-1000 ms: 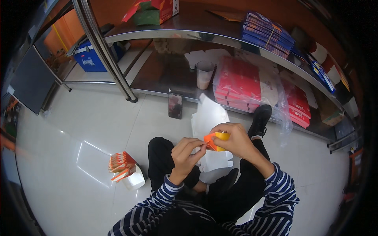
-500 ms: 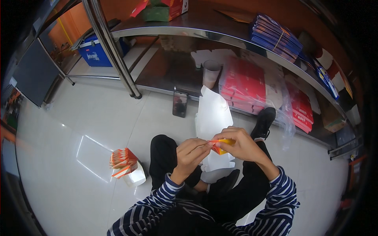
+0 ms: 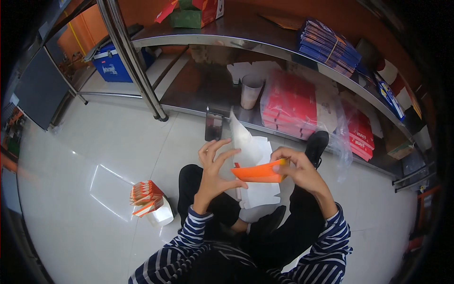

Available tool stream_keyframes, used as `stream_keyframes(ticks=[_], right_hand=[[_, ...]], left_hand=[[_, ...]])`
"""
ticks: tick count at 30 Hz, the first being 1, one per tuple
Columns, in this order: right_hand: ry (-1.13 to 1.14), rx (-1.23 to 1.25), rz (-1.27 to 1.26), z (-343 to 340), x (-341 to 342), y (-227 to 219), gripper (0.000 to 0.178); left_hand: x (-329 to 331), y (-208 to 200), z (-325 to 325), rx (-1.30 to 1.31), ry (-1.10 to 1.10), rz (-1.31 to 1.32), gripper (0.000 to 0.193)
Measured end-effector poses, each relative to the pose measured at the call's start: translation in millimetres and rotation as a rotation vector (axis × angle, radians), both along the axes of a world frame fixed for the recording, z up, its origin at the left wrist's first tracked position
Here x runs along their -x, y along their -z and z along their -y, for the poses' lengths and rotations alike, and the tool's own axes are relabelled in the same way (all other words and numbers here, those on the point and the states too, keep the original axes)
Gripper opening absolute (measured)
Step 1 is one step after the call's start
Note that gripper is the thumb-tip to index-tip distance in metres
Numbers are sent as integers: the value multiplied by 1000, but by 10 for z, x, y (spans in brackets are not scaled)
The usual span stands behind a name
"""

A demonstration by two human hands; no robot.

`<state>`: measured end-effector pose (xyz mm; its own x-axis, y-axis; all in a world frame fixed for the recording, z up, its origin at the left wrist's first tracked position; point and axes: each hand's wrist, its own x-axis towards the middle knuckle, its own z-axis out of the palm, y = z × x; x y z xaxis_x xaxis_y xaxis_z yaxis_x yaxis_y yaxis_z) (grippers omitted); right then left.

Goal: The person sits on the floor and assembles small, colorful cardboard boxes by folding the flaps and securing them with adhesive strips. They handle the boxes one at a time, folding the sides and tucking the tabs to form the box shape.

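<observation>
Shiny pale floor tiles (image 3: 61, 175) lie all around; above white cardboard (image 3: 259, 196), the right hand (image 3: 305, 173) pinches the yellow end of an orange card carton (image 3: 257, 173), and the left hand (image 3: 211, 174) is spread wide by its other end. It looks light and easy to squash, so hold its edges softly. Farther off, a plastic cup (image 3: 250, 92) stands on a metal shelf (image 3: 185, 89).

head-worn fisheye, looking down, hands (image 3: 305, 174) close below
</observation>
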<state>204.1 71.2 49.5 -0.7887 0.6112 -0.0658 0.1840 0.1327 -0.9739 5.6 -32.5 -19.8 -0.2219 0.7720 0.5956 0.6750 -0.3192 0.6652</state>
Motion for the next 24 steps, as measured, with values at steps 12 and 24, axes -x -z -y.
stream_keyframes(ticks=[12,24], right_hand=[[-103,-321,-93,-198,-25,124,23],[-293,-916,69,16,10,67,22]], left_hand=[[77,-65,-88,98,492,106,9],[-28,-148,-177,267,459,-178,4]])
